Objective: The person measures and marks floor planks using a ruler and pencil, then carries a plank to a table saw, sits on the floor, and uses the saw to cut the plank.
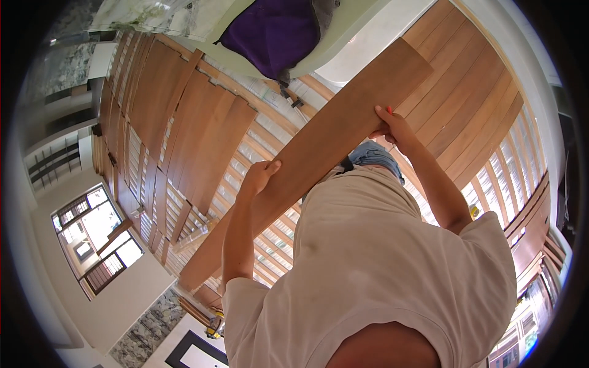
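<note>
A long brown wooden plank (332,135) crosses the view diagonally, held above the floor in both hands. My left hand (261,173) grips its left edge, thumb on top, in the middle of the view. My right hand (390,127) grips the opposite edge nearer the far end, also thumb on top; a small red object (389,111) shows at its fingers, too small to name. The plank partly hides the slatted wooden battens (267,139) over pale sheeting beneath it.
Laid planks (458,92) fill the upper right, with loose boards (205,141) on battens at left. A purple cloth bag (270,37) rests on a pale curved surface at top, a dark tool (294,98) below it. A window (98,239) is in the left wall.
</note>
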`<state>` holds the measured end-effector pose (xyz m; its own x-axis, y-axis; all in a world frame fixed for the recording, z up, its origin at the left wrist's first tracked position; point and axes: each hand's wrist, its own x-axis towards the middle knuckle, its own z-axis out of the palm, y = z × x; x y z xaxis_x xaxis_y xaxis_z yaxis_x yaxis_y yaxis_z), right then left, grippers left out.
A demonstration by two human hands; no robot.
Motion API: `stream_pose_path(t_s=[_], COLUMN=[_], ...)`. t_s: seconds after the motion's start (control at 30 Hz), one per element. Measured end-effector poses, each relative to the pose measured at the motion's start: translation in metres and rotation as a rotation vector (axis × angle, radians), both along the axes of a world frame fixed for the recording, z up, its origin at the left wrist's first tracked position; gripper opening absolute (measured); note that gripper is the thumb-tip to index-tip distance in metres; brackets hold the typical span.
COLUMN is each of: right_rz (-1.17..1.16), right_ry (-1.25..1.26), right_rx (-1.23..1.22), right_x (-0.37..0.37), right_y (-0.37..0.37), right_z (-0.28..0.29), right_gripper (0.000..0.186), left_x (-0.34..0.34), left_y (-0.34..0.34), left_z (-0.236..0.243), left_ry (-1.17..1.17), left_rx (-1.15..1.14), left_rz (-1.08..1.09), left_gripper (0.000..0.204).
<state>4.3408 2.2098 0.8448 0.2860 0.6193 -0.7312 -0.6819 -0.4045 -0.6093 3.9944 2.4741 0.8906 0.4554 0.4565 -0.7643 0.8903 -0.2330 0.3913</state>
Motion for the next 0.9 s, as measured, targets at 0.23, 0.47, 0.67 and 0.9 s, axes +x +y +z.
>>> stream_pose_path(t_s=[0.23,0.47,0.67,0.9], right_rz=[-0.157,-0.346,-0.469,-0.533], right_ry=[-0.059,-0.119,-0.13,-0.16], right_rx=[-0.04,-0.024,0.001,0.148], right_x=[-0.047,-0.088,-0.108,-0.116], right_y=[0.086,0.136,0.162,0.187], right_z=[-0.022,-0.024,-0.018,-0.018], right_gripper=[0.052,0.039,0.026,0.026], left_x=[-0.026,-0.037,-0.025,-0.03], left_y=[0.105,0.175,0.206,0.231], left_z=[-0.035,-0.056,-0.05,-0.059], left_ry=[-0.056,-0.145,-0.167,-0.254], left_rx=[0.003,0.051,0.012,-0.03], left_rz=[-0.043,-0.163,-0.143,-0.115], left_gripper=[0.06,0.06,0.06,0.056])
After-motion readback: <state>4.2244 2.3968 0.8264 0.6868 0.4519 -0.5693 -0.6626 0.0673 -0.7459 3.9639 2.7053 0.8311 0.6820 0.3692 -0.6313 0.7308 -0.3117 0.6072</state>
